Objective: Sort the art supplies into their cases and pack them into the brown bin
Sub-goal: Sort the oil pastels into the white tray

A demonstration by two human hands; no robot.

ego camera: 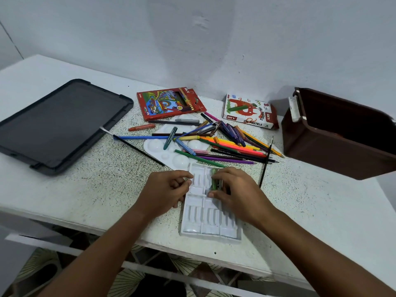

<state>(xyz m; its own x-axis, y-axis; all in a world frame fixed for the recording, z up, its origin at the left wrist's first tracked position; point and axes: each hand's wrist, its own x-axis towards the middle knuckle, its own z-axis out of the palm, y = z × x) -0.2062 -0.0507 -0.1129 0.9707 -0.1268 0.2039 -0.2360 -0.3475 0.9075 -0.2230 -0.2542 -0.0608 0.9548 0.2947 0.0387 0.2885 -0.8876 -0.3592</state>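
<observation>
A white plastic pastel tray [211, 219] with empty slots lies at the table's front. My left hand [165, 191] grips the tray's left edge near its far end. My right hand [237, 192] pinches a green oil pastel [213, 181] over a slot at the far end of the tray. Behind it a heap of coloured pencils and pastels [227, 144] lies over a white paint palette [159, 145]. A red pencil box [169, 103] and a white oil pastels box [249, 112] sit by the wall. The brown bin [340, 133] stands open at the right.
A dark grey bin lid [57, 125] lies flat at the left of the white speckled table [102, 181]. A thin black brush [265, 163] lies between the tray and the bin. An orange pastel [141, 127] lies apart near the red box.
</observation>
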